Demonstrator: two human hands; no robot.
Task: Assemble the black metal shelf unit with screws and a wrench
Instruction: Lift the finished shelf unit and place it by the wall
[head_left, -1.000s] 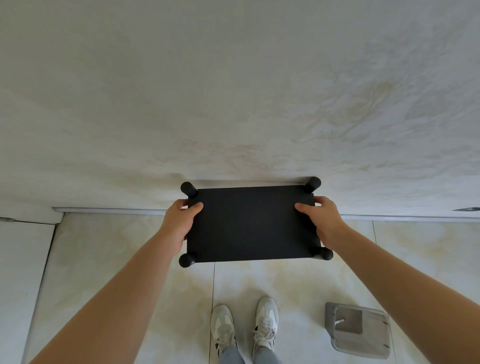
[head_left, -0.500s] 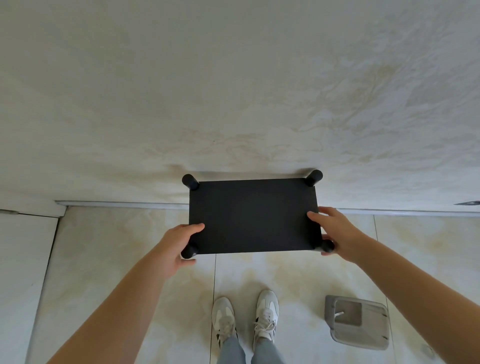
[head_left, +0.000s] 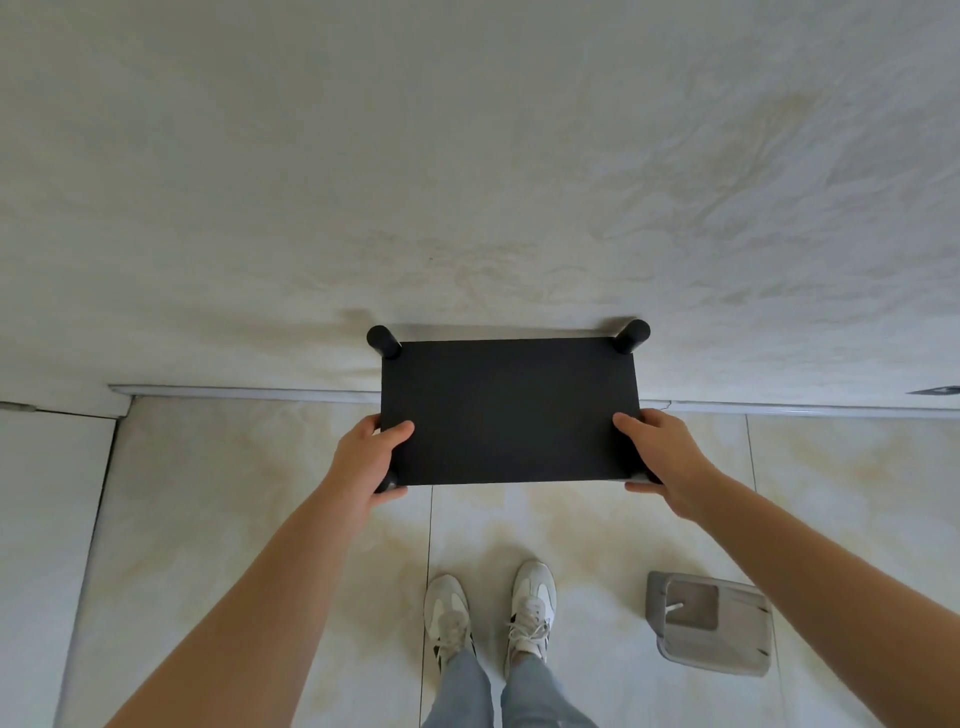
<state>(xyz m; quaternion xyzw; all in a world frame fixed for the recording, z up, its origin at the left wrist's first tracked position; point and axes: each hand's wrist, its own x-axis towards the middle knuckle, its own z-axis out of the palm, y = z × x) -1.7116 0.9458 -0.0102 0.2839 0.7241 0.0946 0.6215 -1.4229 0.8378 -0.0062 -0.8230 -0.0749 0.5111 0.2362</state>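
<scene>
Fingers (head_left: 390, 492) curl under the near corners of the black shelf unit (head_left: 509, 410), mid-frame against the wall (head_left: 467, 156). The left hand (head_left: 366, 462) and right hand (head_left: 662, 454) have slid back from its sides, so I'd say it's built and being positioned. I count four corner posts (head_left: 383, 340), two half hidden, two shoes (head_left: 449, 618) and one grey tray (head_left: 709, 626).
</scene>
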